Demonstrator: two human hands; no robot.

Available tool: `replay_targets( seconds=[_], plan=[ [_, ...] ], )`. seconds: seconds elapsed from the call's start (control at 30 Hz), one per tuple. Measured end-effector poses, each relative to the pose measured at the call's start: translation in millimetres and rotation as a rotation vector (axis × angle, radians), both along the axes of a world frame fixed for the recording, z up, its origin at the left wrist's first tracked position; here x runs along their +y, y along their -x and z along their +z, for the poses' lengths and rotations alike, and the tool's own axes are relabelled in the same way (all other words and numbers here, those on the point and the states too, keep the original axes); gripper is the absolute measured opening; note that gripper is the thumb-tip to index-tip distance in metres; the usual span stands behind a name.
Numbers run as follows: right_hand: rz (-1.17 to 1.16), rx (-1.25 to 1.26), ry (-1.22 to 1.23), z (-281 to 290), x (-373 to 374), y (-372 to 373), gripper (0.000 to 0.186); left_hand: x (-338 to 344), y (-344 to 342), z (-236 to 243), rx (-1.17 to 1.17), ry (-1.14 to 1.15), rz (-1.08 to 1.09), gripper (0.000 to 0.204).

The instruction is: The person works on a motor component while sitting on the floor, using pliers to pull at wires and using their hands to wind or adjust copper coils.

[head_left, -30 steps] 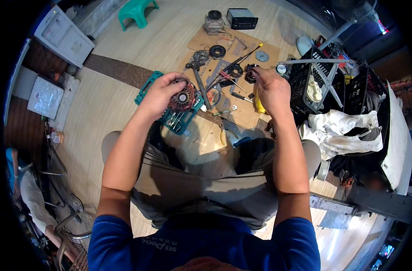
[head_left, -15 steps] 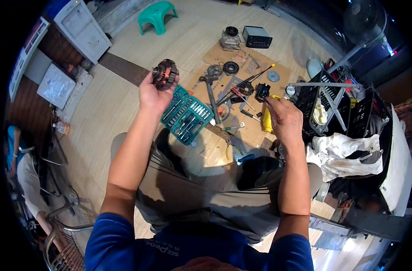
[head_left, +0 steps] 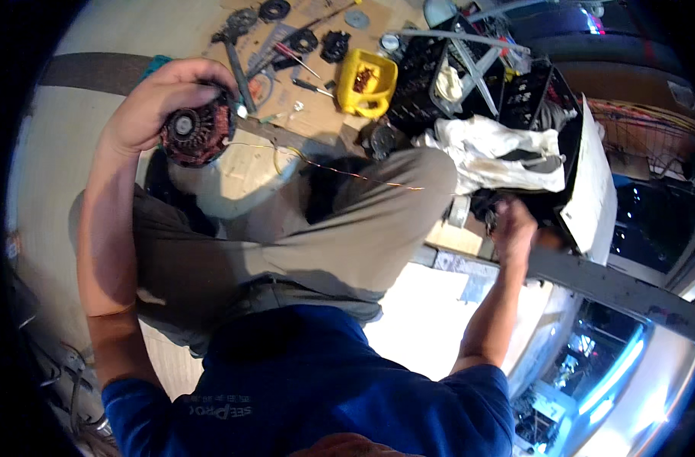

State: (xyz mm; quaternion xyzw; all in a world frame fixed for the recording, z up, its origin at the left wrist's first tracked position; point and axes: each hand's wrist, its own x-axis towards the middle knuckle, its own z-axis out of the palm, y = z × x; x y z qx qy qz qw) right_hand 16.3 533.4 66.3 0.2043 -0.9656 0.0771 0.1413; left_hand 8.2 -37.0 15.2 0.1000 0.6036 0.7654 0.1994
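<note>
My left hand (head_left: 161, 103) is closed around a motor armature (head_left: 197, 129), a round dark part with reddish copper windings and a shaft end in its middle. From the armature's right side a thin copper wire (head_left: 355, 176) stretches nearly straight across my lap toward the right. It points at my right hand (head_left: 513, 234), which is out by the right side, fingers drawn together and blurred. The wire's last stretch before those fingers is too faint to follow. A small dark object lies right beside the fingertips; I cannot make out its kind.
On the cardboard (head_left: 317, 114) ahead lie a hammer (head_left: 237, 72), screwdrivers (head_left: 313, 87) and dark motor parts. A cut-open yellow jug (head_left: 378, 85) holds copper scraps. Right of it stand black crates (head_left: 420, 80) and a white cloth (head_left: 507, 148). A metal beam (head_left: 621, 282) runs at the right.
My right hand has swung far out to the right and back, and a long stretch of wire now shows. My left hand has turned the armature. The view has shifted rightward.
</note>
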Motion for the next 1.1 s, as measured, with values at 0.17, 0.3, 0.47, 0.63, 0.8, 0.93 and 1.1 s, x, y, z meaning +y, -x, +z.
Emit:
replay_targets(
  seconds=[0.17,0.3,0.47,0.63,0.8,0.93,1.1],
  plan=[
    [-0.444,-0.577,0.097,-138.7,59.3,-186.2,0.021,44.2,11.2,-27.2,-0.161,0.205,0.106,0.018],
    [-0.468,-0.972,0.361,-194.5,22.2,-293.9,0.020,53.1,9.3,-46.9,-0.139,-0.143,0.340,0.024],
    [-0.023,-1.378,0.259,-131.5,-6.6,-244.0,0.065,65.9,15.7,-40.4,-0.355,-0.233,0.447,0.024],
    [0.189,-1.348,0.413,7.6,4.2,-108.7,0.097,65.7,10.6,-38.9,-0.251,-0.390,0.425,0.021],
    [0.212,-1.059,0.716,59.1,-112.0,-2.2,0.075,62.2,1.9,-31.3,-0.150,-0.252,0.412,0.016],
    [0.351,-0.982,0.642,15.8,-243.7,51.7,0.051,63.2,3.4,-38.6,-0.054,-0.232,0.426,0.018],
    [0.360,-1.591,0.959,-50.2,-328.9,85.5,0.032,60.2,11.3,-46.7,0.023,-0.265,0.581,0.021]
  ],
)
